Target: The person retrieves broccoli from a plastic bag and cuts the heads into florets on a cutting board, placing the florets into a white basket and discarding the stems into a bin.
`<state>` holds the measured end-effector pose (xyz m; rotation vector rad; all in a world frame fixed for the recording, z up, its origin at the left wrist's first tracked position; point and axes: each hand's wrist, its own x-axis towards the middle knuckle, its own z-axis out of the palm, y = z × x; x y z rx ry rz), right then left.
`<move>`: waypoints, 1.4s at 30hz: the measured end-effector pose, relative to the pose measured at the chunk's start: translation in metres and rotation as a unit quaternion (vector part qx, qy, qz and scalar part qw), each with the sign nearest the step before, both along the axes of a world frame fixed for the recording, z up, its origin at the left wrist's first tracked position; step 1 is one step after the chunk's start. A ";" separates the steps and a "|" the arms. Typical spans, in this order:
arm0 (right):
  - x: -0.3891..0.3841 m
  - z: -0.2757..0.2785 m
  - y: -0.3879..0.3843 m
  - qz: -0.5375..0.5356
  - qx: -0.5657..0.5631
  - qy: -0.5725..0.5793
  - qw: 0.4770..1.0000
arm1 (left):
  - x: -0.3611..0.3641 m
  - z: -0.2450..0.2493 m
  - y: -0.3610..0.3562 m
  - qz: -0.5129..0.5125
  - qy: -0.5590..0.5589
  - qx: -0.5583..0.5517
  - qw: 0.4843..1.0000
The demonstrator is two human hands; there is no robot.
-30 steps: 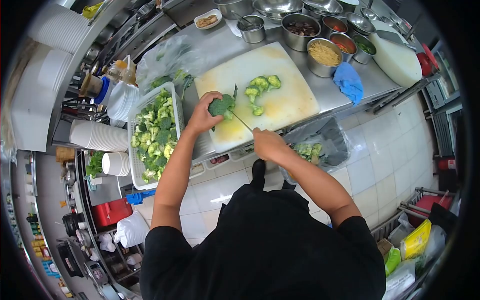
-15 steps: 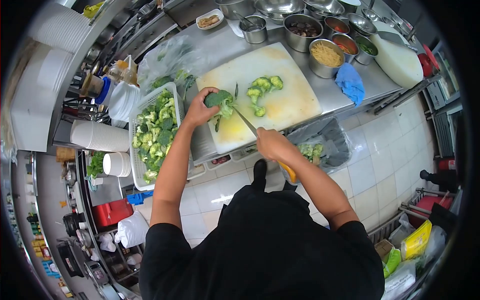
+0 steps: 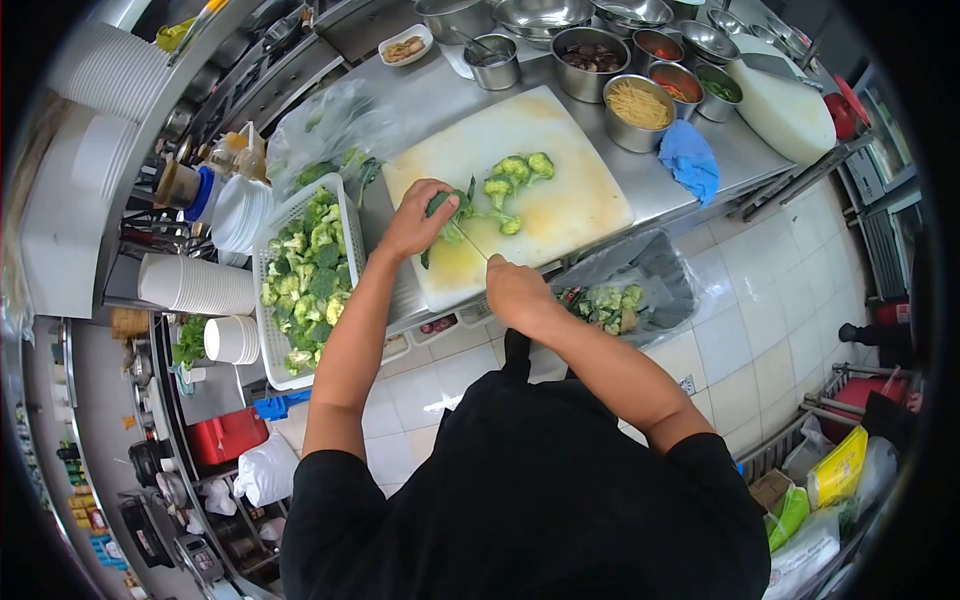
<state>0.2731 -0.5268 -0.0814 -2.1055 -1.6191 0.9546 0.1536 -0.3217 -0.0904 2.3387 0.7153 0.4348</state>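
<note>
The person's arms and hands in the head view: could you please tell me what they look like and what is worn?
Both arms are bare below the short black sleeves of a black top. The left hand and right hand are ungloved; no watch, band or ring shows.

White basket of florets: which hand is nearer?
Left. The left hand grips broccoli beside the basket; the right hand, holding the knife, is farther off at the board edge.

broccoli florets (image 3: 515, 180) lie on the cutting board (image 3: 560, 130), basket (image 3: 272, 345) to its left.
</note>
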 end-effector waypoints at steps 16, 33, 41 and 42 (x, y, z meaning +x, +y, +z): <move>0.031 0.027 -0.030 0.017 -0.130 0.088 0.987 | -0.045 0.014 0.001 -0.061 0.134 -0.026 0.989; 0.021 -0.062 0.034 0.103 0.019 -0.036 0.994 | -0.031 0.005 0.001 -0.049 0.162 0.066 0.983; 0.082 -0.035 0.095 0.050 -0.106 0.133 0.984 | -0.026 0.007 -0.011 0.038 0.075 0.039 0.996; 0.085 -0.035 0.096 0.023 -0.072 0.147 0.986 | -0.025 0.007 -0.014 0.050 0.009 0.034 0.998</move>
